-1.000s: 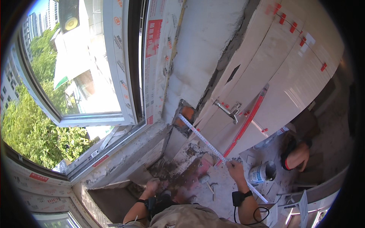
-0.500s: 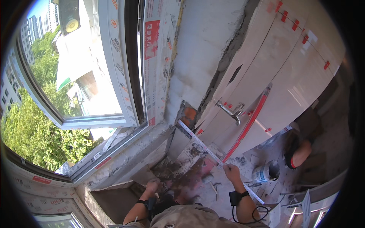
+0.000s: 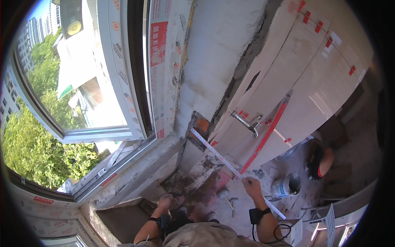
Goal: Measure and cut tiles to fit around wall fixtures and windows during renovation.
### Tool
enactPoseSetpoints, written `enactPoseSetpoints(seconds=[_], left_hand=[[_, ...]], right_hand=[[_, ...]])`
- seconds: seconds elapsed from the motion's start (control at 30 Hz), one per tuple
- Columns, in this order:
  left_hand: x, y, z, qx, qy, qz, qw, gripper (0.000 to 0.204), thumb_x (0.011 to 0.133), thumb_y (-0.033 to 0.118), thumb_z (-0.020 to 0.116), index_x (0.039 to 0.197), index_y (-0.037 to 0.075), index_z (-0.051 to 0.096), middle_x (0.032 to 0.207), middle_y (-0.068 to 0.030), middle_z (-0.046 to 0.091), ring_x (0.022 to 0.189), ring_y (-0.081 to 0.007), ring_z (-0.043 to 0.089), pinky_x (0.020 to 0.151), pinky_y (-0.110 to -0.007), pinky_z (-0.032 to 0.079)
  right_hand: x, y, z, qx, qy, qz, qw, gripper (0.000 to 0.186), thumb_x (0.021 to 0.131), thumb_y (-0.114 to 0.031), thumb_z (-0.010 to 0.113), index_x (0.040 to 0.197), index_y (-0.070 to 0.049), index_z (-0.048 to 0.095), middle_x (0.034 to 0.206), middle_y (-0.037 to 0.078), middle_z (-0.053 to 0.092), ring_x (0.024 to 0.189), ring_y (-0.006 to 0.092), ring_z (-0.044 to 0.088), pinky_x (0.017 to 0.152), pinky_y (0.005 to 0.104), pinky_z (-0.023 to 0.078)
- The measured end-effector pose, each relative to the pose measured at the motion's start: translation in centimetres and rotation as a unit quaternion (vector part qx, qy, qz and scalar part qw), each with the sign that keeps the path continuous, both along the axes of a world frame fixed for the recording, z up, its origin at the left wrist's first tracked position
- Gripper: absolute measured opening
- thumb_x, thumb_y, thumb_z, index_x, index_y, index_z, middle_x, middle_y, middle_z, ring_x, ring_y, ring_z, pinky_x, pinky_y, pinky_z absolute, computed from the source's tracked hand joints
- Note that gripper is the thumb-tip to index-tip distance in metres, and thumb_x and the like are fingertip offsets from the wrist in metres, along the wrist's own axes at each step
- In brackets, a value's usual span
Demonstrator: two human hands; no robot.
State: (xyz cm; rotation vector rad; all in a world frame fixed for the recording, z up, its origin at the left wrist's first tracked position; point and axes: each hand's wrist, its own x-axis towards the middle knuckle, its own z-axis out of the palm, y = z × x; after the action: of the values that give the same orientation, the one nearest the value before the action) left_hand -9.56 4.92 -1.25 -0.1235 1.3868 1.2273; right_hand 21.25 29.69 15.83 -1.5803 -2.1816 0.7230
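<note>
My right hand (image 3: 252, 187) is closed around a long white measuring rule (image 3: 225, 163). The rule slants from the broken wall corner by the window, passes through my grip and runs on past my right forearm. Its far end is next to a rough hole (image 3: 201, 124) that shows orange brick. Lower left, my left hand (image 3: 165, 202) is near the edge of a low ledge. Its fingers are too small and unclear to tell whether they hold anything. A long red straightedge (image 3: 265, 138) leans on the tiled wall (image 3: 304, 94), close beyond my right hand.
A metal tap (image 3: 247, 122) sticks out from the tiles. A white bucket (image 3: 284, 187) and a hammer (image 3: 230, 204) are on the littered floor. Part of another person (image 3: 326, 161) shows at right. An open window sash (image 3: 94, 133) hangs at left.
The view has shifted slightly, so the window and wall appear a little further left. Both hands and the measuring rule keep nearly the same places.
</note>
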Motion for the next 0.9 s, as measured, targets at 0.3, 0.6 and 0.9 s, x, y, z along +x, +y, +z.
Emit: enactPoseSetpoints(seconds=[0.3, 0.6, 0.9], left_hand=[[1.6, 0.3, -1.6, -0.007, 0.08, 0.009, 0.997, 0.013, 0.084, 0.008, 0.051, 0.074, 0.009, 0.058, 0.065, -0.0011, 0.053, 0.052, -0.0124, 0.049, 0.046, -0.028, 0.038], [6.1, 2.5, 0.7, 0.041, 0.045, -0.073, 0.995, 0.02, 0.084, 0.017, 0.059, 0.097, 0.002, 0.064, 0.087, -0.0065, 0.064, 0.074, -0.0156, 0.058, 0.066, -0.03, 0.046], [4.3, 2.2, 3.9, 0.022, 0.027, -0.083, 0.996, 0.019, 0.086, 0.014, 0.052, 0.099, 0.002, 0.061, 0.09, -0.0099, 0.065, 0.076, -0.0206, 0.063, 0.066, -0.033, 0.051]], right_hand=[[0.0, 0.3, 0.4, -0.01, 0.001, 0.01, 1.0, 0.026, 0.082, -0.03, 0.062, 0.088, -0.005, 0.066, 0.072, 0.018, 0.063, 0.07, 0.034, 0.063, 0.063, 0.0387, 0.048], [0.8, -0.4, 4.7, 0.075, 0.018, 0.007, 0.997, 0.026, 0.083, -0.03, 0.061, 0.085, -0.005, 0.066, 0.068, 0.019, 0.061, 0.065, 0.0365, 0.061, 0.057, 0.0412, 0.047], [-0.1, 0.6, 7.6, 0.18, -0.052, 0.001, 0.982, 0.027, 0.084, -0.03, 0.061, 0.081, -0.004, 0.067, 0.064, 0.017, 0.061, 0.06, 0.0336, 0.061, 0.056, 0.0396, 0.047]])
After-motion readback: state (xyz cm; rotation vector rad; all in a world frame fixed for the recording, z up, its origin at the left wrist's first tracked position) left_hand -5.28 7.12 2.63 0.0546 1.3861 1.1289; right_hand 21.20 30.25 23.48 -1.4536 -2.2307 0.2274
